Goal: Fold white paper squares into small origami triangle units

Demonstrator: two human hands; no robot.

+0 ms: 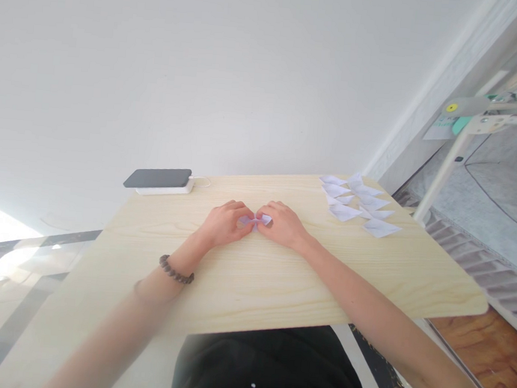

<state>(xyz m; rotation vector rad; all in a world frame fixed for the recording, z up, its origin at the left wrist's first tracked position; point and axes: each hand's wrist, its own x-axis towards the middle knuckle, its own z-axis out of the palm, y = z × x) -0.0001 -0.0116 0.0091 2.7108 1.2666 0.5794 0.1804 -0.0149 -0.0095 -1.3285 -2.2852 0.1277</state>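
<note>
A small piece of folded white paper is held just above the middle of the wooden table. My left hand pinches its left side between thumb and fingers. On the other side, my right hand grips it the same way, so the two hands nearly meet. Parts of the paper are hidden behind my fingers. To the right of my hands lie several folded white paper pieces with pointed ends, set out in two rough columns.
A dark phone rests on a white block at the table's back left, with a white cable attached. A pale wall rises behind the table. Beyond the right edge stands a white metal frame.
</note>
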